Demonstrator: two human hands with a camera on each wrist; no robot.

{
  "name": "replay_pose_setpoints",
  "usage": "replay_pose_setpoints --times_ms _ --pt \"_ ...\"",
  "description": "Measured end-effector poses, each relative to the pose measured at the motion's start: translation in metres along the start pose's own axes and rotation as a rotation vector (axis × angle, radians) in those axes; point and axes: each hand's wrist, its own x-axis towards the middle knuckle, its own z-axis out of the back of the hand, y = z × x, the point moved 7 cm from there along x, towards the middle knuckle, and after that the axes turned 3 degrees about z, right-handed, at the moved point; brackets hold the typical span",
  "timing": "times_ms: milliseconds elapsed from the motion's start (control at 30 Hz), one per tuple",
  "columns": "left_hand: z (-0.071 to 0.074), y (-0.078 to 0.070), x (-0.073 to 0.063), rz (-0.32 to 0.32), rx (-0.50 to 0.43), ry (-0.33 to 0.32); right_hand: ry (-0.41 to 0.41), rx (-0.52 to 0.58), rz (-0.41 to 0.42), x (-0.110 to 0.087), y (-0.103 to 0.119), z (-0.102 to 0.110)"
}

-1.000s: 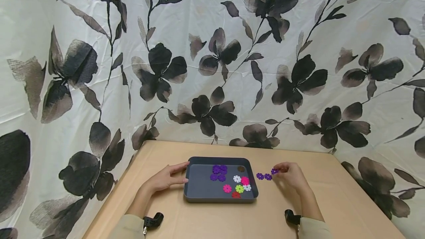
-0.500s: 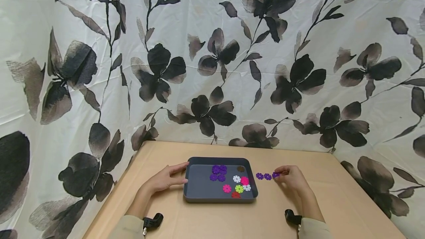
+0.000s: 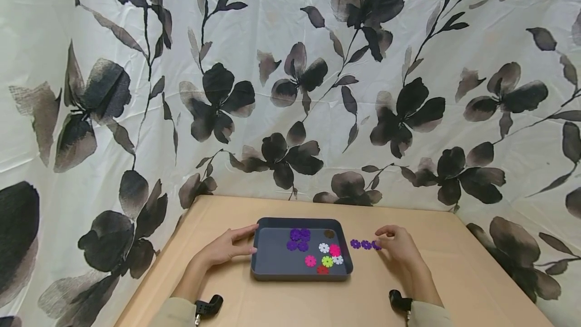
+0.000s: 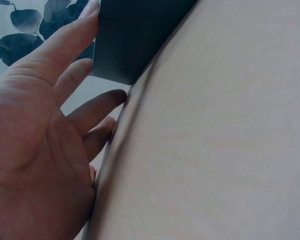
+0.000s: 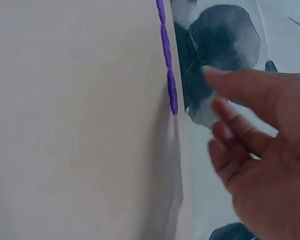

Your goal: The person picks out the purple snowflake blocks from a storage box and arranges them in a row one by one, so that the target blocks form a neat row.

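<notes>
In the head view, we find the right hand (image 3: 399, 247) hiding part of the end purple flower (image 3: 375, 246) at its nine o'clock; the brown piece (image 3: 329, 234) in the tray (image 3: 276, 256) is too small for us to read. Both sleeves (image 3: 174, 313) leave at six o'clock. By the left wrist, we lose the tray past twelve; by the right, fingertips (image 5: 215, 77) blur
</notes>
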Motion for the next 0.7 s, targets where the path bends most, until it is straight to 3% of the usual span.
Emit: replay_pose_setpoints --times_ms 233,467,700 --pt "-0.001 0.001 0.000 -0.002 0.036 -0.002 -0.058 -0.013 0.142 0.005 0.023 -0.002" --pt "0.000 0.000 0.002 -0.009 0.031 -0.007 -0.109 -0.015 0.202 0.010 0.040 -0.007" --pt "0.001 0.002 0.002 0.001 0.041 -0.014 -0.142 0.056 0.258 0.016 0.066 -0.022"
